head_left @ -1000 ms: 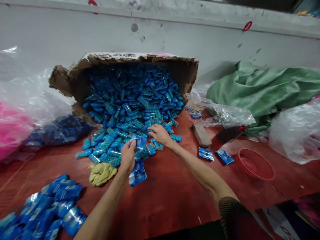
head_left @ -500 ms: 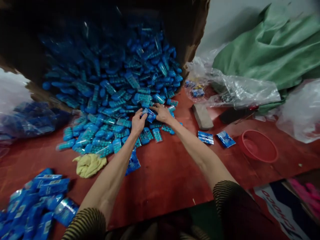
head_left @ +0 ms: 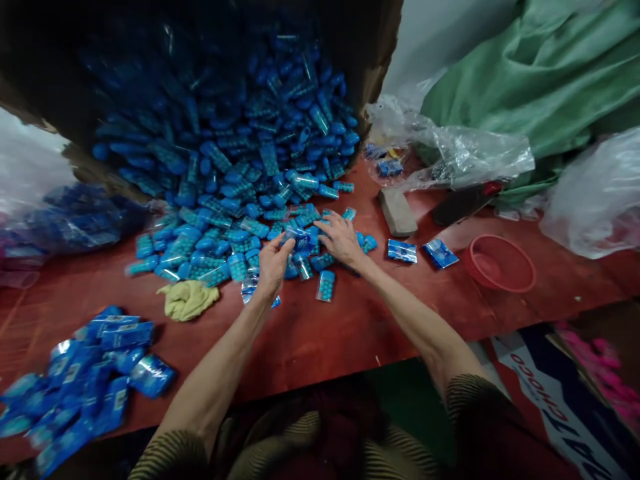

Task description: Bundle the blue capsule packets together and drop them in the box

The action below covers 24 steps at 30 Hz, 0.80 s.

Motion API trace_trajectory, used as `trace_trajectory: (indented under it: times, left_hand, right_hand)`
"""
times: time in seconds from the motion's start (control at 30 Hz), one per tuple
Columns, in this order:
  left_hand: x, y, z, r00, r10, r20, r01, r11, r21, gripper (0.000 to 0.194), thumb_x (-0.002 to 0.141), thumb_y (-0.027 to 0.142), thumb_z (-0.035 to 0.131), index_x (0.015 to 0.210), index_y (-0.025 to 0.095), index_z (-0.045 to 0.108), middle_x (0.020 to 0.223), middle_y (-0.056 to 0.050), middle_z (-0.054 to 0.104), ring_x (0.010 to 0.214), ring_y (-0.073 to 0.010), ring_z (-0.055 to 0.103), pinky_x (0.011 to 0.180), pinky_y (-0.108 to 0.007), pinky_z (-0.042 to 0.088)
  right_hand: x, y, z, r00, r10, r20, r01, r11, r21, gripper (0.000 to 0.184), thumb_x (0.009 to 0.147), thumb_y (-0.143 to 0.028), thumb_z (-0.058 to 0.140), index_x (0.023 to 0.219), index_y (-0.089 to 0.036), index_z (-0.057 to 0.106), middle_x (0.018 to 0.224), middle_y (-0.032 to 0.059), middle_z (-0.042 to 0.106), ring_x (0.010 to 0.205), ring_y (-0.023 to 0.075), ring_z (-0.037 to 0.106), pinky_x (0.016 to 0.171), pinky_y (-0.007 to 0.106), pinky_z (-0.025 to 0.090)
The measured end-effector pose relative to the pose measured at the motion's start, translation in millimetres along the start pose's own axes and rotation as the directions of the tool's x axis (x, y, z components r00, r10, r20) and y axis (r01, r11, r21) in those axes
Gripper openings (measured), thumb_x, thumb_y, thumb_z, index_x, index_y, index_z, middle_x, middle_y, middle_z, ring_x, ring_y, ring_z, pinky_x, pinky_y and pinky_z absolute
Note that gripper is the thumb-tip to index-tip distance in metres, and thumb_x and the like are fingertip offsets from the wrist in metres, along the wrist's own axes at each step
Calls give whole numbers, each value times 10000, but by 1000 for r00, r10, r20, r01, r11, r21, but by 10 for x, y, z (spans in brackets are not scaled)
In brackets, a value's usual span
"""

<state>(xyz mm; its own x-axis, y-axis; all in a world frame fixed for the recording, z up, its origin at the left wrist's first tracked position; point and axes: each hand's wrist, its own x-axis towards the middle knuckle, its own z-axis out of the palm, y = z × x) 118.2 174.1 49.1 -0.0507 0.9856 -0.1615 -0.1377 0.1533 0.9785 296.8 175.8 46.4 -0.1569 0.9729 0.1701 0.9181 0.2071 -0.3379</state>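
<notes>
A torn cardboard box [head_left: 385, 40] lies on its side and spills a heap of small clear packets of blue beads [head_left: 240, 173] onto the red table [head_left: 325, 333]. My left hand [head_left: 274, 263] pinches a blue packet [head_left: 295, 237] at the heap's near edge. Next to it, my right hand [head_left: 341, 239] rests on the loose packets, fingers spread and curled over them. One single packet [head_left: 326, 285] lies just in front of both hands.
A yellow cloth [head_left: 187, 300] lies left of my hands. Blue wrapped packs [head_left: 85, 380] pile at the near left. Two blue packs [head_left: 417, 252], a red bowl [head_left: 500, 263], a grey block [head_left: 397, 210], clear plastic bags [head_left: 475, 157] and green fabric [head_left: 540, 80] sit to the right.
The camera has moved closer and lower. My left hand went forward to the heap beside the right, and both hands have since drawn back a little toward me, dragging some packets.
</notes>
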Motion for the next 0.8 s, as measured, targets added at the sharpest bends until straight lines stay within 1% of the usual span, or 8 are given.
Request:
trace_trajectory:
  times: [0.07, 0.17, 0.23, 0.3, 0.43, 0.6, 0.73, 0.8]
  left_hand:
    - [-173, 87, -119, 999, -50, -5, 49, 990, -135, 268, 629, 352, 742, 776, 146, 653, 727, -1, 654, 677, -128, 579, 669, -258, 454]
    - [-463, 202, -283, 966, -249, 69, 257, 908, -331, 263, 651, 361, 747, 751, 156, 614, 665, 5, 634, 591, -114, 577, 586, -245, 461]
    - [-665, 234, -382, 909, -401, 116, 412, 818, -401, 237, 701, 357, 719, 729, 158, 593, 607, 3, 613, 534, -111, 571, 522, -231, 459]
    - [-855, 219, -481, 845, -521, 119, 515, 733, -444, 225, 761, 343, 669, 684, 155, 571, 548, 1, 581, 485, -102, 550, 464, -209, 443]
    - [-1162, 101, -679, 759, -641, 116, 598, 616, -513, 244, 843, 293, 572, 648, 147, 562, 531, -13, 566, 472, -91, 543, 443, -190, 441]
    - [-1393, -29, -867, 711, -691, 132, 639, 554, -534, 235, 818, 257, 607, 620, 143, 552, 520, -9, 543, 472, -87, 538, 439, -183, 438]
    - [-1475, -53, -936, 714, -689, 122, 634, 564, -528, 252, 802, 288, 629, 614, 141, 551, 511, -11, 540, 466, -90, 532, 426, -180, 429]
    - [-1498, -53, -955, 713, -692, 111, 631, 565, -532, 258, 799, 309, 631, 616, 143, 557, 496, -9, 530, 460, -93, 525, 422, -180, 426]
  right_hand:
    - [-176, -107, -52, 987, 67, -147, -51, 993, 108, 365, 919, -236, 394, 1243, -191, 555, 1284, 117, 522, 1285, 268, 360, 1033, 465, 280]
    - [-507, -313, -114, 957, 124, -262, -36, 948, 317, 355, 933, -285, 361, 1208, -195, 567, 1171, 103, 590, 1134, 232, 513, 973, 414, 384]
    - [-747, -445, -108, 957, 134, -256, -32, 929, 368, 349, 930, -320, 376, 1191, -197, 572, 1138, 96, 602, 1083, 224, 544, 947, 395, 417]
    - [-965, -552, -61, 967, 149, -207, -78, 946, 315, 343, 919, -339, 406, 1174, -192, 584, 1127, 100, 597, 1069, 233, 543, 933, 387, 427]
    - [-1248, -702, 60, 974, 222, -50, -215, 969, 121, 359, 903, -358, 439, 1187, -186, 576, 1078, 115, 593, 986, 258, 550, 833, 375, 455]
    - [-1256, -806, 112, 953, 303, -24, -303, 953, 19, 398, 906, -377, 420, 1246, -197, 520, 1097, 140, 561, 1002, 280, 540, 756, 355, 451]
    - [-1068, -766, 151, 916, 396, 70, -394, 918, -33, 482, 862, -399, 497, 1290, -178, 473, 1119, 167, 531, 929, 295, 585, 712, 368, 453]
    - [-979, -703, 183, 917, 383, 112, -385, 923, -1, 492, 829, -376, 542, 1278, -186, 477, 1121, 156, 542, 917, 287, 595, 722, 370, 456]
